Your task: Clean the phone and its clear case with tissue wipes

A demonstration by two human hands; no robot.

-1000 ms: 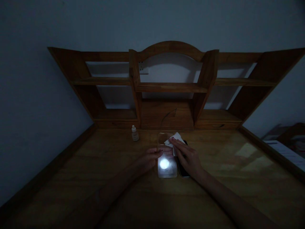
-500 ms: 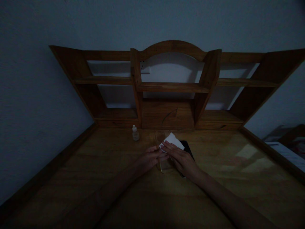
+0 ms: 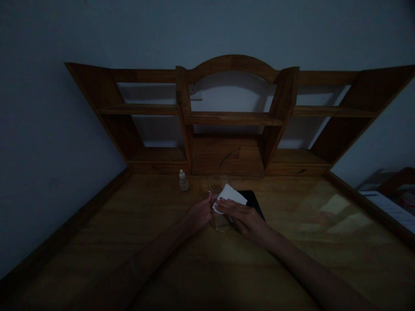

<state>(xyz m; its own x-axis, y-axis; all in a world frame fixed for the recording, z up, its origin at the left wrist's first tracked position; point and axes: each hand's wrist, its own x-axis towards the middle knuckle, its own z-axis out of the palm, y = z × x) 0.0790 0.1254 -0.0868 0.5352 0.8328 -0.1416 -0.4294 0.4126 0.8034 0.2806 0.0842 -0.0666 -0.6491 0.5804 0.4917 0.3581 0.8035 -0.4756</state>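
My left hand (image 3: 198,214) grips the left edge of a clear, see-through phone case (image 3: 223,223). With my right hand (image 3: 244,217) I press a folded white tissue (image 3: 231,194) onto the case, fingers laid over the paper. The hand and tissue cover the middle of the case; its far and near ends show. Just right of the tissue, a flat black phone (image 3: 254,204) lies on the table, partly hidden by my right hand.
A small dropper bottle (image 3: 183,181) stands left of the case on the wooden table (image 3: 142,242). Behind rises a wooden shelf unit (image 3: 233,118) against the wall. White papers (image 3: 387,207) lie beyond the table's right edge.
My right hand and the tissue have shifted slightly left and nearer. My left hand's fingers have drawn from under the tissue towards the case's left edge.
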